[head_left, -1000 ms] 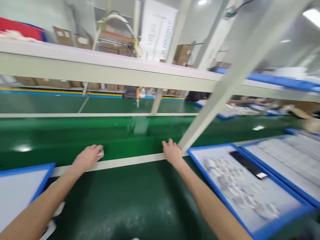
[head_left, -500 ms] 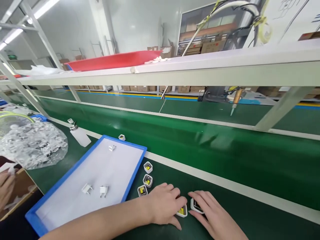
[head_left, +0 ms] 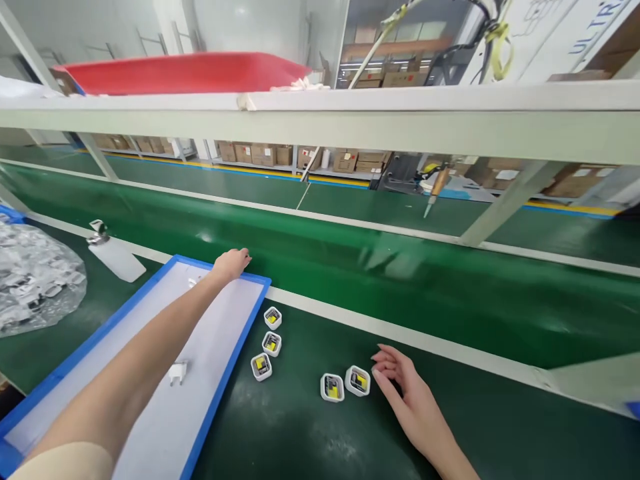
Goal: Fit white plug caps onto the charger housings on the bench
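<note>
At the near edge of the green tabletop (head_left: 300, 433), just this side of the conveyor belt (head_left: 400, 293), the person is stretched two ways at once. The left hand (head_left: 231, 263) is out at the far corner of the blue tray (head_left: 226, 381), fingers curled down over the rim. From where I stand I cannot tell whether it has closed on anything. A small white piece (head_left: 193, 283) lies on the tray just beside that wrist.

The right hand (head_left: 405, 393) lies open and relaxed on the tabletop. Its fingertips are just beside the pair of white housings (head_left: 345, 384), which sit side by side with their yellow-and-black insides facing up. Three more housings (head_left: 271, 344) stand in a short row along the tray's right edge, and a white plug part (head_left: 177, 372) lies further down the tray, near the forearm.

To my eye, this reach goes best as a fingertip pinch rather than a sweep, because the piece at the corner is small and sits close to the raised rim. The long left forearm hangs low over the tray, so lifting the elbow a little would keep it off the plug part. The right hand would do well to stay light. A nudge could tip the pair or push one housing into the other.
</note>
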The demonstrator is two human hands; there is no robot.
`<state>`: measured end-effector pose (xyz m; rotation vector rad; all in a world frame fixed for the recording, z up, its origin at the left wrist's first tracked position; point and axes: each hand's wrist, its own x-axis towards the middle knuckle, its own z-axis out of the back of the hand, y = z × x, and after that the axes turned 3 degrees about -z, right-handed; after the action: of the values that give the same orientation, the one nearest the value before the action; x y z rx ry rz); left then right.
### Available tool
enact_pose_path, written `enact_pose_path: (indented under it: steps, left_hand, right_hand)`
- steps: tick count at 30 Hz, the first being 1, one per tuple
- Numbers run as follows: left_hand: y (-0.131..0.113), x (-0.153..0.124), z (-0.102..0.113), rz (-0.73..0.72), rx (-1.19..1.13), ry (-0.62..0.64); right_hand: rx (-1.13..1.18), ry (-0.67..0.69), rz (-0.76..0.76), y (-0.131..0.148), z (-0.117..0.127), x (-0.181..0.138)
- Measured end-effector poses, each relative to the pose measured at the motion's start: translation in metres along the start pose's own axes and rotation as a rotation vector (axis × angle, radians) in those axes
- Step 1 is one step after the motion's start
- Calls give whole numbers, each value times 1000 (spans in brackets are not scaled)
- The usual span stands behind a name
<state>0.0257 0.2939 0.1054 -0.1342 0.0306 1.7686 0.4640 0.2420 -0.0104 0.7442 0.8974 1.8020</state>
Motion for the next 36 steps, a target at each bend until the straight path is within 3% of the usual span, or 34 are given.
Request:
enact_pose_path:
  steps: [3,6,8,10,12,14,16,18,21,25,28,31,36]
  left_hand:
    - [-53,-31,-14,-288,-22,-2]
    - [-101,-86,-38,-617,-26,49]
    - [-121,-120,-54,-757,-13,80]
    - [-125,-143,-61,-811,0,88]
    - [-108,-157,-56,-794,-23,27]
    - [-72,-170,-40,-686,-76,-86]
    - [-26,-188,-24,-449,-102,-189]
    - [17,-211,-18,-163,-88,-184]
    - [54,-240,-33,38,-107,-44]
    - [61,-252,-63,55,-182,-7]
    - [39,-249,-63,45,-280,-52]
    - [-16,-240,-56,24,-581,-84]
    - [-155,-224,-56,-120,-1221,172]
  right_hand:
    - [13,-6,-5,1,-2,-2]
    - [18,-3,0,-1,-4,-3]
    - [11,5,10,-2,-4,-3]
    - [2,10,22,-3,-4,-3]
    - [-5,6,32,-4,-3,-2]
    - [-12,-3,38,-6,-3,-2]
    - [-16,-17,44,-8,-3,-1]
    - [-15,-19,52,-9,-3,2]
    - [-5,-13,60,-9,-5,6]
    - [29,-54,64,-9,-5,6]
    - [-27,-204,175,1,3,-5]
    - [-184,-318,411,28,10,-22]
    - [-353,-12,823,71,7,-36]
